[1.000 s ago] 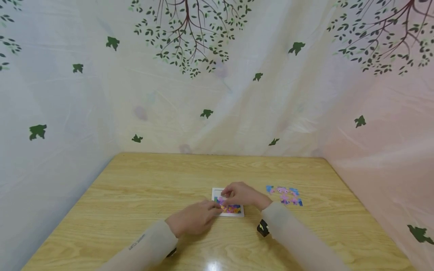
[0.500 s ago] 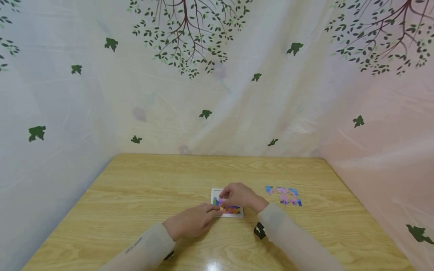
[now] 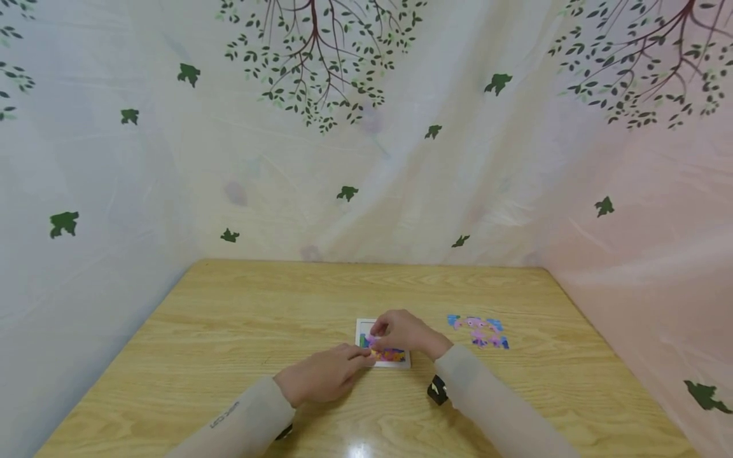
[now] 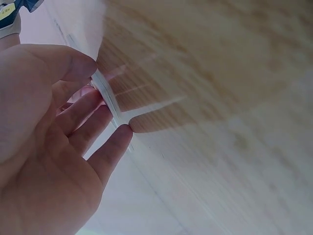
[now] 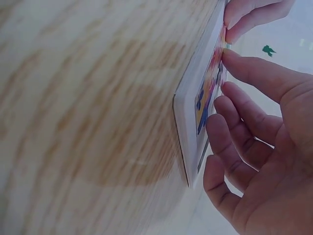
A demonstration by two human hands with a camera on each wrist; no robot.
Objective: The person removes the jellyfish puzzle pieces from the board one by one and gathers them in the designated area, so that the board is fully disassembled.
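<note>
A small white-framed jigsaw puzzle (image 3: 395, 365) lies flat on the table in the head view, its lower part filled with colourful pieces. My left hand (image 3: 323, 374) reaches in from the left, its fingertips resting on the puzzle's lower left part. Seen from the left wrist, the left fingers (image 4: 110, 152) are fairly straight against the frame. Over the puzzle's upper part, my right hand (image 3: 405, 331) pinches a small pinkish puzzle piece (image 5: 223, 76) between thumb and index finger; those fingers mostly hide it. The other right fingers are loosely bent beside the frame.
Several loose pink and blue puzzle pieces (image 3: 497, 325) lie to the right of the framed puzzle. The wood-grain table (image 3: 240, 305) is bordered by a pale curtain (image 3: 286, 159) printed with leaves and branches. A black wrist device (image 3: 438, 390) sits under the right sleeve.
Both hands stay nearly where they were; the left hand has settled slightly lower and flatter on the puzzle. The view shifts a little. The loose pieces keep their arrangement.
</note>
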